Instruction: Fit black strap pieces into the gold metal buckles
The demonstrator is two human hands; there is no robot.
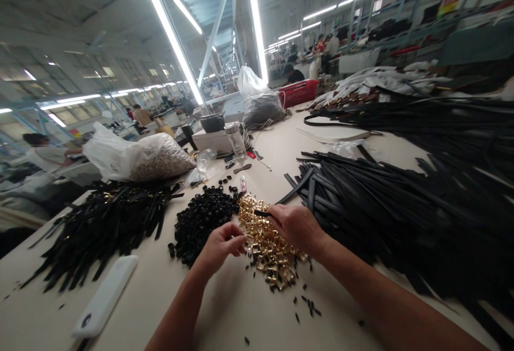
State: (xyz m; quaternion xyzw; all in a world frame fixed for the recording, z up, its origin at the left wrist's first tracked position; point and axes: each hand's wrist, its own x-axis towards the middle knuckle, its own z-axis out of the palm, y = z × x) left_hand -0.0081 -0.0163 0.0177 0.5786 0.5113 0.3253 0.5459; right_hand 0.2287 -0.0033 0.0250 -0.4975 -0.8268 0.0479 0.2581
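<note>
My right hand (pixel 296 226) is closed on a black strap (pixel 262 213), whose short end sticks out to the left past the fingers, above the gold buckles. My left hand (pixel 223 244) is curled with thumb and fingertips close together; whatever they may pinch is too small to make out. Between the two hands lies a heap of gold metal buckles (pixel 275 259). Left of it, beyond my left hand, is a pile of small black loops (pixel 204 214). Long black straps (pixel 361 196) are heaped beyond my right hand.
Finished-looking black straps with gold bits (pixel 108 228) lie at left, near a white power bank (pixel 106 295). Behind stand a filled plastic bag (pixel 156 155), a glass jar (pixel 236 141) and a red basket (pixel 299 93). Small black scraps (pixel 311 306) dot the table front.
</note>
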